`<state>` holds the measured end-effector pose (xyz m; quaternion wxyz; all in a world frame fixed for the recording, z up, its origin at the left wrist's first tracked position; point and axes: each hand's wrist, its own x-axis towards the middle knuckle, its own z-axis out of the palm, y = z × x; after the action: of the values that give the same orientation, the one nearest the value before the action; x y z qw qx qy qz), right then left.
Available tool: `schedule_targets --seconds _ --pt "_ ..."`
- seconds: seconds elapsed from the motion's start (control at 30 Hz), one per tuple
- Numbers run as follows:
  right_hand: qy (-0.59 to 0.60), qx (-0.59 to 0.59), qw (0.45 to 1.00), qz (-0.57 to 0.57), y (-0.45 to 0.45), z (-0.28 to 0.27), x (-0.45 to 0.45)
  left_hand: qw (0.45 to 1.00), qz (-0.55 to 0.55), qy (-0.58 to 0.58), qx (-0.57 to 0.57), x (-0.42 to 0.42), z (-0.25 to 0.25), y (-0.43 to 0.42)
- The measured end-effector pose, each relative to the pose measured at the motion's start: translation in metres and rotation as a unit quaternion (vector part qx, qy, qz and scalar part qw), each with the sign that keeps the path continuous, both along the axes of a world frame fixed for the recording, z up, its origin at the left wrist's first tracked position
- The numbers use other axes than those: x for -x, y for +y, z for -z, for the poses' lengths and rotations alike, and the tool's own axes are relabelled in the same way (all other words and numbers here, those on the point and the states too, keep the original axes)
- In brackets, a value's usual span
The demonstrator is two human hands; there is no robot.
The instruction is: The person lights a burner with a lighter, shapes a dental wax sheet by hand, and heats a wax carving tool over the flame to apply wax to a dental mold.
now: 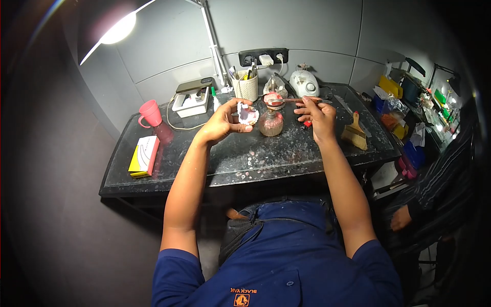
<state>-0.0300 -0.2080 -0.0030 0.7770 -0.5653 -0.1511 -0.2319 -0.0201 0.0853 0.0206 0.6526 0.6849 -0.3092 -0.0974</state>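
My left hand (221,124) is closed on a white and pink dental cast (247,114), held up above the table with its hollow side partly turned to me. Between the fingers of my right hand (319,121) is a wax spatula (292,101) with a reddish-brown handle, lying almost level and pointing left. Its tip end is over a round glass spirit burner (271,125); I cannot make out a flame. Behind the spatula sits a pinkish object (273,95) whose kind is unclear. A small red thing (308,124) lies under my right hand, partly hidden.
On the black table (225,169) stand a pink mug (150,113), a box (144,156), a white tray (192,105), a tool holder (245,86) and a white machine (304,83). A brush (355,133) and knife (347,108) lie right. Another person's hand (401,218) is at lower right.
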Motion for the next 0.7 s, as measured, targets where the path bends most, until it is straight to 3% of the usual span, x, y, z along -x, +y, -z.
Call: schedule_targets --seconds 0.33,0.7 --pt "-0.046 0.099 0.988 -0.106 0.022 0.007 0.01 1.0 0.014 -0.003 -0.02 0.001 0.0 -0.001" --pt "-0.079 0.153 0.979 -0.112 0.02 0.01 0.012 0.999 0.019 0.023 -0.012 -0.001 0.001 0.0"
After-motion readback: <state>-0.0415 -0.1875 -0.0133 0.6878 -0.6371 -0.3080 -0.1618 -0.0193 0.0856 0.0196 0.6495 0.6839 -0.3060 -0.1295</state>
